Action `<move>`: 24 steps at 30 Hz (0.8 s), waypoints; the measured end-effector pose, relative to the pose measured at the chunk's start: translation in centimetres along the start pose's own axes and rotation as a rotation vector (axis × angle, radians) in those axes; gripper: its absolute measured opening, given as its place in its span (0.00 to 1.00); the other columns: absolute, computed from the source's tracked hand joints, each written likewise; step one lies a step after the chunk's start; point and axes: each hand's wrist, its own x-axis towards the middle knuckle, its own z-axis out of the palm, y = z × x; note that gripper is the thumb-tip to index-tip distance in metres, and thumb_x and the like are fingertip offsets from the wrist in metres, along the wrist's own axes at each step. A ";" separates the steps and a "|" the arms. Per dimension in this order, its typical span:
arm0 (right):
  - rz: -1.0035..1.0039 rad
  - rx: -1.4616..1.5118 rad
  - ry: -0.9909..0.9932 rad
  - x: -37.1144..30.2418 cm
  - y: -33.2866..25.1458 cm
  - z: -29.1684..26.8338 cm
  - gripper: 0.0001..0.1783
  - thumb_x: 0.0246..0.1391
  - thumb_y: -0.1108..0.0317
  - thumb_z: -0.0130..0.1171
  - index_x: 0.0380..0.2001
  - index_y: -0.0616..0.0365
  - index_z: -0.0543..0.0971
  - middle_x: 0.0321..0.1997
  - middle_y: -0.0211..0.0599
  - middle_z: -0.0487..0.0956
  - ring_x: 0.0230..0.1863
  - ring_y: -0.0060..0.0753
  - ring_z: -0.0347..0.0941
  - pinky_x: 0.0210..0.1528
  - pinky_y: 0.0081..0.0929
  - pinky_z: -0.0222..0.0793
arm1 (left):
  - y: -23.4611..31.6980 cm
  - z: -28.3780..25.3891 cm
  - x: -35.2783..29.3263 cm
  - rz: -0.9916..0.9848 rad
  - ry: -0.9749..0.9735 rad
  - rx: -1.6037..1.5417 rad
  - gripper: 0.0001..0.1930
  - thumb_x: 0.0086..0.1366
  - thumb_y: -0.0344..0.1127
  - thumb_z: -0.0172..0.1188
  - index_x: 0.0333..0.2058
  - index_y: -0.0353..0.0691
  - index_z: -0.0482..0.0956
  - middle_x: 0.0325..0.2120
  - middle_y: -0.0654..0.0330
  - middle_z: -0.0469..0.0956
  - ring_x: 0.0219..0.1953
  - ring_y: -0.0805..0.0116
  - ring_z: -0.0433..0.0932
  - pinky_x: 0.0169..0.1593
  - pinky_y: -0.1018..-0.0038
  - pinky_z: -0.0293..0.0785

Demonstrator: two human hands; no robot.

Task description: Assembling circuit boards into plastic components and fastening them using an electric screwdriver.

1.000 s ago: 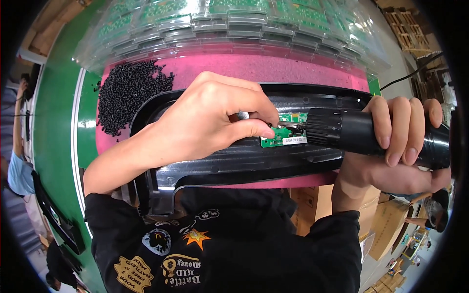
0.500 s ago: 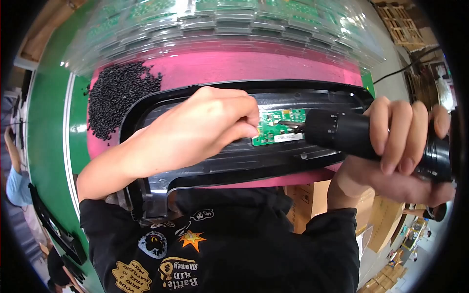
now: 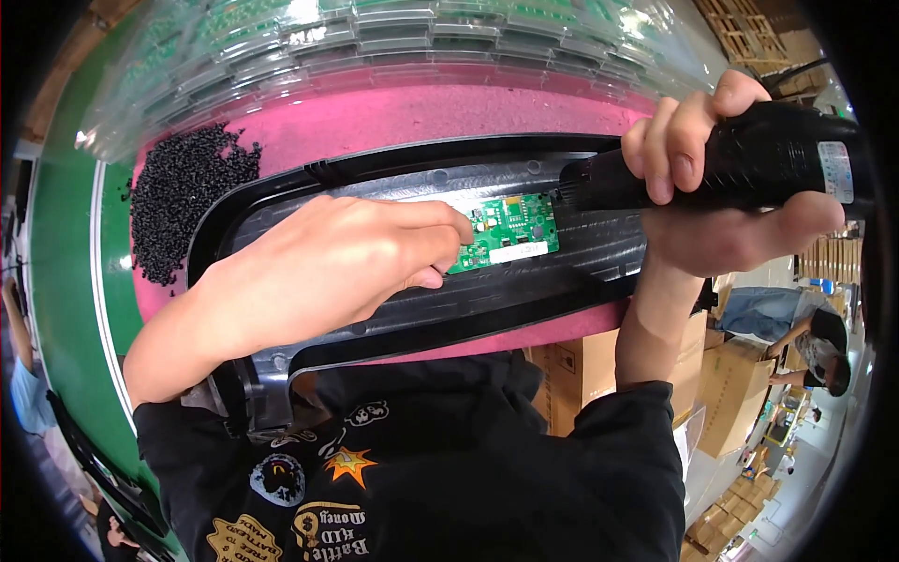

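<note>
A green circuit board (image 3: 513,217) with a white label strip lies inside a long black plastic housing (image 3: 412,348). My left hand (image 3: 361,245) reaches over the housing from the left. Its fingers are closed at the board's left end, covering that edge. In my right hand (image 3: 688,155) is a black electric screwdriver (image 3: 777,155), gripped with the fingers over its body and the thumb underneath. The screwdriver lies nearly level, its front end just off the board's upper right corner. I cannot make out its bit clearly.
A heap of small black screw-like pieces (image 3: 187,201) lies on the pink mat (image 3: 375,105), left of the housing. Stacked clear plastic trays (image 3: 375,42) holding green boards stand along the back. Cardboard boxes (image 3: 585,375) are at the lower right. Another person (image 3: 824,347) bends beyond them.
My right hand has lifted the screwdriver up and away from the board's middle, tilting it. My left hand stays at the board's left end. The whole view has shifted slightly.
</note>
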 end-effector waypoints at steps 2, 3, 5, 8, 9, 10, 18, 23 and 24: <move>0.007 -0.006 0.008 -0.1 0.0 0.2 0.53 0.40 0.14 0.39 0.47 0.55 0.69 0.19 0.21 0.66 0.17 0.18 0.59 0.25 0.21 0.57 | 0.2 0.1 -0.1 -0.029 0.025 -0.061 0.07 0.53 0.24 0.63 0.27 0.33 0.72 0.43 0.59 0.79 0.28 0.57 0.81 0.28 0.67 0.77; 0.007 -0.001 0.014 -0.2 -0.1 0.2 0.53 0.40 0.14 0.39 0.47 0.55 0.69 0.19 0.21 0.66 0.17 0.18 0.59 0.25 0.21 0.57 | 0.3 0.0 -0.1 -0.030 0.026 -0.062 0.07 0.53 0.24 0.63 0.27 0.33 0.72 0.43 0.59 0.79 0.28 0.57 0.81 0.28 0.67 0.77; 0.011 0.015 0.008 -0.4 -0.2 0.2 0.53 0.41 0.14 0.39 0.47 0.56 0.69 0.19 0.22 0.66 0.17 0.18 0.59 0.26 0.21 0.57 | 0.5 -0.2 0.0 -0.039 -0.008 -0.054 0.07 0.53 0.24 0.63 0.26 0.32 0.72 0.45 0.58 0.79 0.27 0.56 0.80 0.27 0.66 0.76; -0.014 -0.029 -0.024 -0.3 -0.1 0.3 0.53 0.41 0.15 0.39 0.46 0.56 0.70 0.19 0.21 0.66 0.17 0.18 0.59 0.25 0.21 0.58 | 0.3 -0.4 -0.4 -0.019 -0.023 -0.060 0.07 0.54 0.24 0.62 0.26 0.32 0.71 0.47 0.58 0.78 0.26 0.55 0.79 0.26 0.66 0.73; -0.013 -0.030 -0.025 -0.2 0.0 0.5 0.53 0.41 0.15 0.39 0.46 0.56 0.70 0.19 0.21 0.66 0.17 0.18 0.59 0.25 0.21 0.58 | 0.4 -0.6 -0.6 -0.019 -0.021 -0.060 0.07 0.54 0.24 0.62 0.26 0.32 0.71 0.47 0.58 0.78 0.26 0.55 0.79 0.26 0.66 0.73; -0.012 -0.049 -0.009 -0.2 0.1 0.8 0.52 0.42 0.15 0.40 0.46 0.56 0.70 0.19 0.22 0.66 0.17 0.18 0.59 0.25 0.21 0.58 | 0.7 -0.8 -0.5 -0.054 -0.058 -0.040 0.07 0.54 0.24 0.62 0.25 0.32 0.71 0.47 0.58 0.78 0.25 0.55 0.79 0.25 0.66 0.72; -0.034 -0.137 0.055 0.1 0.9 1.9 0.49 0.45 0.18 0.42 0.43 0.59 0.70 0.17 0.25 0.66 0.15 0.19 0.59 0.24 0.20 0.59 | 1.2 -0.9 -0.7 -0.103 -0.085 0.003 0.08 0.54 0.24 0.62 0.24 0.33 0.69 0.48 0.59 0.78 0.24 0.55 0.78 0.23 0.68 0.69; -0.044 -0.176 0.151 -0.4 0.5 3.4 0.49 0.46 0.18 0.41 0.43 0.60 0.69 0.18 0.27 0.66 0.16 0.20 0.61 0.24 0.23 0.59 | 1.6 -1.2 -0.2 -0.125 -0.120 0.056 0.07 0.57 0.26 0.61 0.27 0.33 0.71 0.45 0.59 0.80 0.27 0.55 0.79 0.25 0.66 0.71; -0.013 -0.217 0.167 -0.4 0.3 3.6 0.49 0.46 0.19 0.41 0.43 0.60 0.69 0.18 0.27 0.66 0.17 0.21 0.61 0.24 0.24 0.59 | 1.4 -1.0 -0.2 -0.134 -0.116 0.062 0.07 0.57 0.26 0.61 0.27 0.33 0.71 0.45 0.59 0.80 0.27 0.55 0.79 0.25 0.66 0.71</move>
